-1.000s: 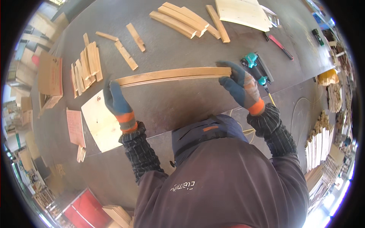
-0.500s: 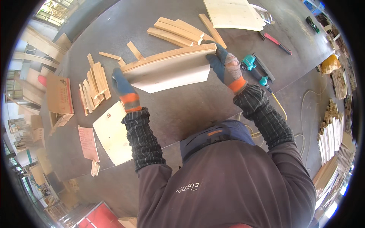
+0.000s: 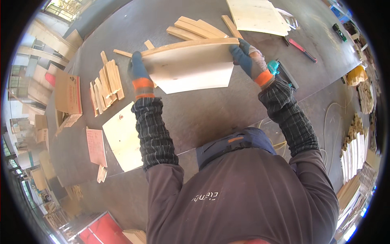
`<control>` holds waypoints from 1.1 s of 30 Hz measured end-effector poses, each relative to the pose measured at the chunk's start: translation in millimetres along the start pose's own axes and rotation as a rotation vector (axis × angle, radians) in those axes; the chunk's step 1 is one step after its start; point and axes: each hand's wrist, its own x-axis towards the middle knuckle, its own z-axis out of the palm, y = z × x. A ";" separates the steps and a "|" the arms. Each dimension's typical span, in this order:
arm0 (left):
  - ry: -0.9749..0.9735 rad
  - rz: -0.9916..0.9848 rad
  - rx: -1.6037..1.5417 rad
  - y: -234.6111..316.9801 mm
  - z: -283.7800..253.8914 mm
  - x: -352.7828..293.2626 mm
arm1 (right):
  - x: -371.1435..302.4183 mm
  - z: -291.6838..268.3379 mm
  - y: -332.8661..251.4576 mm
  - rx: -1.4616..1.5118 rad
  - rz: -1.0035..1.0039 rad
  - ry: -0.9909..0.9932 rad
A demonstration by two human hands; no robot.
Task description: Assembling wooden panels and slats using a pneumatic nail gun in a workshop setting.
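Note:
A pale plywood panel with a wooden strip along its far edge is held up over the dark worktable. My left hand, in a blue, grey and orange glove, closes on the panel's left end. At its right end my right hand, gloved alike, grips the far corner beside the strip. The panel tilts, its broad face turned toward me. Just right of the right hand lies a teal nail gun, partly covered by that hand and forearm.
Loose wooden strips lie to the left, and more strips beyond the panel. Plywood sheets and a red-handled hammer are at the far right. Nearer left are a plywood piece, a pink sheet and a cardboard box.
Both hands have lifted the panel slightly up and to the right in the view, showing more of its broad face. My right forearm now covers more of the nail gun. The view has shifted slightly.

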 end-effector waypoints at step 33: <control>-0.073 -0.308 0.558 -123.5 -13.1 -60.3 | -60.8 -34.8 81.0 0.254 0.620 0.162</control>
